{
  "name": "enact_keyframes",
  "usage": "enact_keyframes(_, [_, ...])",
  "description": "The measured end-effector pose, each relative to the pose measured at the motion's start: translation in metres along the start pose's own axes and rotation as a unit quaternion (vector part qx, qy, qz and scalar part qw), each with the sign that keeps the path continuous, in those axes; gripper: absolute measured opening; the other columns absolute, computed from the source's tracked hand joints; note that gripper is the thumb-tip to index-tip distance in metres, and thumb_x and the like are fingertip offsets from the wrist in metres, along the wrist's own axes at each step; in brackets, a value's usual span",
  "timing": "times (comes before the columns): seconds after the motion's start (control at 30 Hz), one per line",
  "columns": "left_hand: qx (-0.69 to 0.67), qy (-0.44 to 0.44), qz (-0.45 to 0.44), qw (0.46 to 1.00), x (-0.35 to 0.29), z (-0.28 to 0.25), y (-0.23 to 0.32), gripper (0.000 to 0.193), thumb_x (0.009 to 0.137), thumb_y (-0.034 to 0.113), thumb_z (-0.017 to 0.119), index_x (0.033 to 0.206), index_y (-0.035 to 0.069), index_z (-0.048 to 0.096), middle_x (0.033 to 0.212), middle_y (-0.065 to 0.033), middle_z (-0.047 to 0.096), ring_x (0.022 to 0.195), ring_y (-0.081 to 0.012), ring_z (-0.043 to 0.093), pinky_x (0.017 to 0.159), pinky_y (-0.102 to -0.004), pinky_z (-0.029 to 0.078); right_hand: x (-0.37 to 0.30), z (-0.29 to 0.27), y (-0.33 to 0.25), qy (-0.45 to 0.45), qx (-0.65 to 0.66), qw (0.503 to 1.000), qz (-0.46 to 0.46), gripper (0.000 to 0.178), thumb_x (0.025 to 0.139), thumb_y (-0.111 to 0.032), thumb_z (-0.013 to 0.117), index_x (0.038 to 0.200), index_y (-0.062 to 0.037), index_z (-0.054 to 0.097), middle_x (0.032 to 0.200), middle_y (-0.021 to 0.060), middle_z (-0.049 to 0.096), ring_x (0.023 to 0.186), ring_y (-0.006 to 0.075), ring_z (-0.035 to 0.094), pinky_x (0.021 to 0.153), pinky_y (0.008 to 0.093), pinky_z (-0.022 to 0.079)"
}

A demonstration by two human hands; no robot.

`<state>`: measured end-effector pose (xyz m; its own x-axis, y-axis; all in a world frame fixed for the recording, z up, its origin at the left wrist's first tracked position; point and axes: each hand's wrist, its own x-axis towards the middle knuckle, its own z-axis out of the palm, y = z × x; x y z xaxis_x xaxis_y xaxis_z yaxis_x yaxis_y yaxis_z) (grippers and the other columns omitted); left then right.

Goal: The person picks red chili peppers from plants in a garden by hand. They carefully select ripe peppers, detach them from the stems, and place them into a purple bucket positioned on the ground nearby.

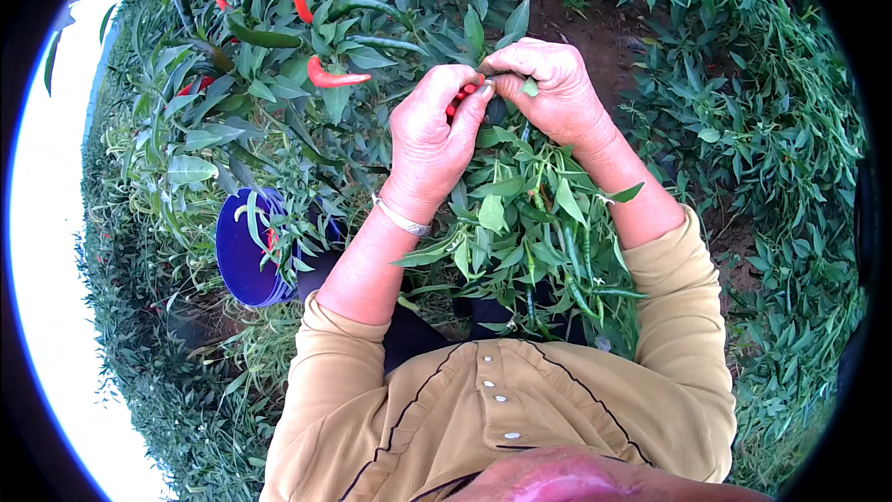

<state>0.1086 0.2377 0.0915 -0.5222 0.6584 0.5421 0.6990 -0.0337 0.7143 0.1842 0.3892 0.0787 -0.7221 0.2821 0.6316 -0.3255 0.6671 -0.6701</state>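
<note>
My left hand (429, 135) is closed around several red chili peppers (453, 107), whose red parts show between thumb and fingers. Its fingertips meet those of my right hand (553, 93), which is pinched on a thin plant stem at the top of a pepper plant. A small leaf (530, 86) sticks out by the right fingers. The exact spot of the pinch is partly hidden. Below the hands hang slim green chili peppers (572, 246) among leaves. To the left, a curved red chili pepper (334, 76) hangs on the plant.
A blue bucket (226, 256) stands at the left, tilted, with some red peppers in it and leaves over its rim. More red and green peppers (265, 35) hang at the upper left. Dense plants (771, 130) line the right, beyond a strip of bare soil (595, 46).
</note>
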Motion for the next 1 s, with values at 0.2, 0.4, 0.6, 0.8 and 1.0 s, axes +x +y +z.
enact_keyframes(0.2, [-0.055, 0.0, -0.114, 0.992, -0.009, -0.002, 0.018, 0.012, 0.082, 0.002, 0.068, 0.089, 0.003, 0.058, 0.076, -0.0006, 0.058, 0.061, -0.0075, 0.055, 0.054, -0.0208, 0.045, -0.007, 0.0, 0.007, 0.075, 0.185, 0.973, 0.114, 0.012, 0.074, -0.004, 0.07, 0.085, -0.0032, 0.067, 0.07, 0.0053, 0.063, 0.062, 0.0109, 0.058, 0.059, 0.0246, 0.047])
enact_keyframes(0.4, [-0.411, 0.033, -0.372, 0.832, 0.006, -0.003, 0.023, 0.009, 0.086, 0.001, 0.063, 0.092, 0.003, 0.057, 0.071, -0.0005, 0.056, 0.043, -0.0036, 0.039, 0.038, -0.0183, 0.03, -0.01, -0.016, 0.009, 0.011, 0.144, 0.984, 0.102, 0.021, 0.069, -0.001, 0.069, 0.09, -0.0034, 0.066, 0.068, 0.0056, 0.059, 0.059, 0.0111, 0.053, 0.057, 0.0256, 0.044])
enact_keyframes(0.6, [-0.463, 0.037, -0.35, 0.813, 0.018, 0.012, 0.004, 0.016, 0.088, 0.0, 0.059, 0.103, 0.001, 0.057, 0.07, -0.0001, 0.054, 0.041, -0.0024, 0.036, 0.035, -0.0179, 0.027, -0.008, -0.015, 0.009, 0.034, 0.047, 0.996, 0.067, 0.023, 0.067, 0.001, 0.068, 0.089, -0.004, 0.063, 0.068, 0.0082, 0.058, 0.062, 0.0189, 0.058, 0.059, 0.03, 0.048])
enact_keyframes(0.8, [-0.512, -0.004, -0.328, 0.794, 0.028, 0.006, 0.001, 0.021, 0.087, 0.004, 0.064, 0.106, 0.005, 0.056, 0.082, -0.0027, 0.062, 0.049, -0.0037, 0.049, 0.034, -0.0165, 0.029, -0.007, -0.012, 0.002, 0.036, -0.022, 0.998, 0.048, 0.026, 0.063, 0.001, 0.069, 0.087, -0.0046, 0.063, 0.069, 0.0095, 0.059, 0.064, 0.0241, 0.06, 0.06, 0.0316, 0.049])
enact_keyframes(1.0, [-0.457, -0.014, -0.303, 0.837, 0.018, -0.007, -0.015, 0.015, 0.088, 0.006, 0.063, 0.102, 0.002, 0.06, 0.077, -0.0001, 0.059, 0.045, -0.0016, 0.042, 0.038, -0.0155, 0.028, -0.004, -0.001, -0.004, -0.003, -0.139, 0.99, -0.039, 0.026, 0.061, 0.0, 0.07, 0.086, -0.0061, 0.064, 0.074, 0.0095, 0.061, 0.069, 0.0286, 0.06, 0.061, 0.0347, 0.05])
